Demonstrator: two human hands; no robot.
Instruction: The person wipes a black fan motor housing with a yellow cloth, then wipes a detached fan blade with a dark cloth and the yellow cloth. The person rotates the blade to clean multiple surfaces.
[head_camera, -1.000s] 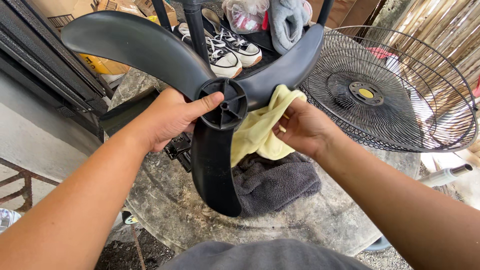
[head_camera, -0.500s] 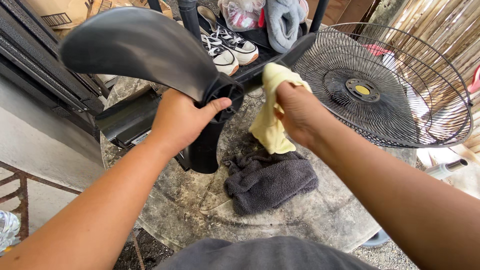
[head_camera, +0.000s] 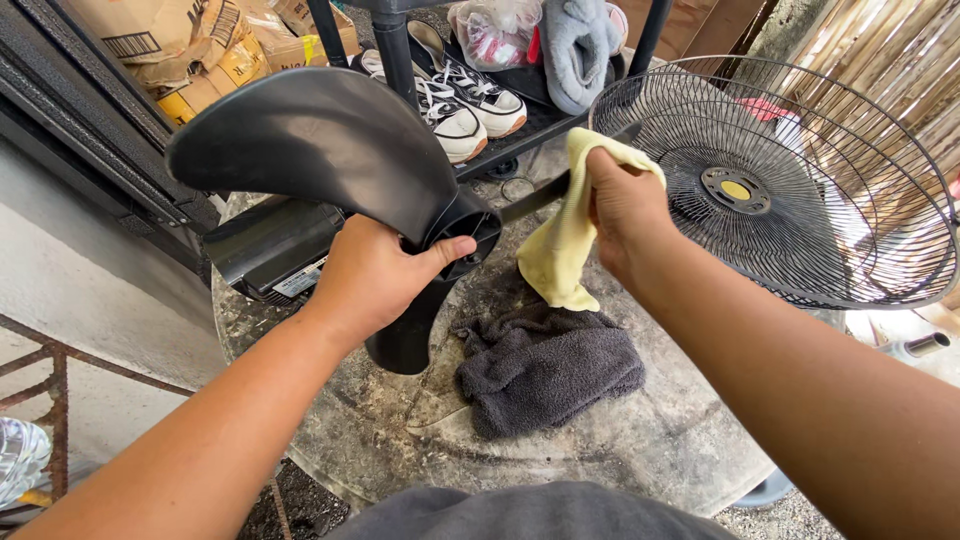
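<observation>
A black three-bladed fan propeller (head_camera: 310, 140) is held up over a round, dirty stone table (head_camera: 640, 450). My left hand (head_camera: 375, 275) grips its hub from the near side, thumb hooked over the hub's rim. My right hand (head_camera: 620, 205) presses a yellow cloth (head_camera: 560, 250) against the blade that points right and away; that blade shows only as a thin edge. The cloth hangs down below my fingers. A dark grey towel (head_camera: 545, 365) lies crumpled on the table beneath the hands.
A black wire fan guard (head_camera: 800, 180) leans at the table's right. Behind stands a black rack with white sneakers (head_camera: 450, 100), a grey item and a plastic bag. Cardboard boxes (head_camera: 170, 40) sit at the upper left. A black fan housing (head_camera: 265, 250) lies left of the table.
The propeller has been tilted and turned, so one blade now faces up at the left. My right hand with the yellow cloth has moved up and right along the far blade.
</observation>
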